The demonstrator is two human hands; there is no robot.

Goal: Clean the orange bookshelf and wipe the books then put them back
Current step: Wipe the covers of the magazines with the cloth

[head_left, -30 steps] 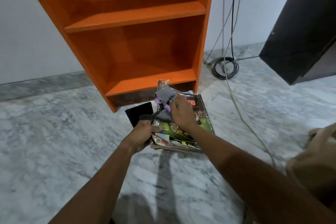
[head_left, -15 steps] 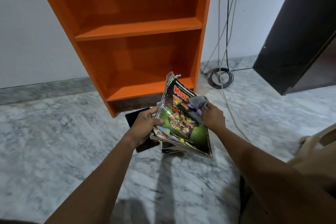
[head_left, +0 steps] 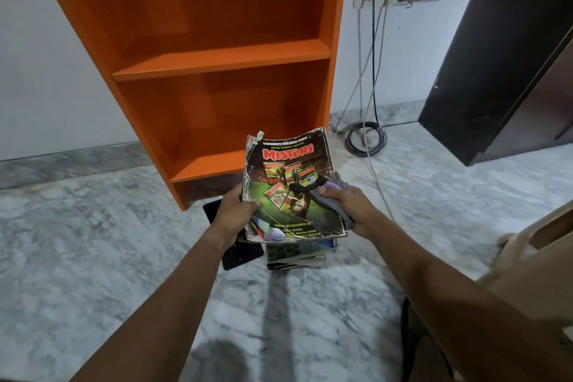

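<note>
Above the marble floor (head_left: 93, 257), the left hand (head_left: 240, 211) is gripping the left edge of a worn Misteri book (head_left: 294, 192), thumb lying on its cover. The right hand (head_left: 350, 211) is clutching a grey cloth (head_left: 333, 198) against the book's right edge. Just beneath, stacked books (head_left: 300, 253) are lying on the floor. Beyond them, the orange bookshelf (head_left: 223, 53) is standing against the wall.

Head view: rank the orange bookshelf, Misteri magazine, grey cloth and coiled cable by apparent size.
1. orange bookshelf
2. Misteri magazine
3. grey cloth and coiled cable: similar; the cloth is nearer and partly hidden in the right hand, so unranked.
</note>
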